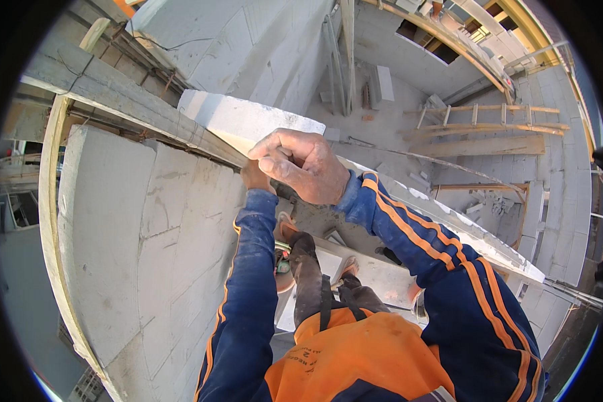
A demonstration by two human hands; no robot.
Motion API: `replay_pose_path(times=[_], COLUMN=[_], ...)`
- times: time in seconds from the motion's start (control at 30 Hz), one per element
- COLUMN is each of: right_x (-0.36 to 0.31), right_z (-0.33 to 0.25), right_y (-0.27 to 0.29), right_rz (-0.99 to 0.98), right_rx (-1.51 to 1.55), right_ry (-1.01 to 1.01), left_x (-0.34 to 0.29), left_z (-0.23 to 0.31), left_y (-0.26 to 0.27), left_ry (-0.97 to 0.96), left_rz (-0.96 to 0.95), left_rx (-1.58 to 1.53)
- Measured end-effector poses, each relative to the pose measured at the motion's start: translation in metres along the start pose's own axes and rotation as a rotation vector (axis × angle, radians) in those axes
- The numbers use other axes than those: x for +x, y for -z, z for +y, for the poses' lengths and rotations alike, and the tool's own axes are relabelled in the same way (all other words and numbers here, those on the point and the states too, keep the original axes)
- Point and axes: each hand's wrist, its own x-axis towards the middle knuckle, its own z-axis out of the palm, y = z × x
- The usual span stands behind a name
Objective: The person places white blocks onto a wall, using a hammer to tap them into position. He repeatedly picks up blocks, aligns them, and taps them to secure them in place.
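Note:
My right hand (305, 164) is raised in front of me, with its fingers curled and its thumb drawn toward the index finger. Whatever may lie inside those fingers is hidden. Behind it is my left hand (256, 177), mostly covered; its fingers do not show. Both hands are by the near edge of a pale block (248, 120) on the wall corner, where a grey beam (134, 110) ends. I cannot tell whether either hand touches the block.
A pale block wall (120, 241) stands at my left, edged by a curved wooden board (50, 221). Another low wall top (442, 214) runs off to the right. Far below are a wooden ladder (496, 126) and rubble (496, 208). My feet (347, 266) stand on a narrow platform (388, 271).

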Motion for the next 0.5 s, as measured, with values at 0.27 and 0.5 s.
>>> replay_pose_path(times=[0.27,0.5], right_x=[-0.264,-0.462], right_z=[0.061,0.119], right_y=[-0.006,0.001], right_rz=[0.117,0.23], right_rx=[-0.252,-0.555], right_ry=[-0.57,-0.976], left_x=[-0.041,-0.031], left_z=[0.138,0.152], left_y=[0.037,0.017], left_ry=[-1.193,-1.166], left_rz=[-0.092,-0.159], left_rx=[1.178,1.579])
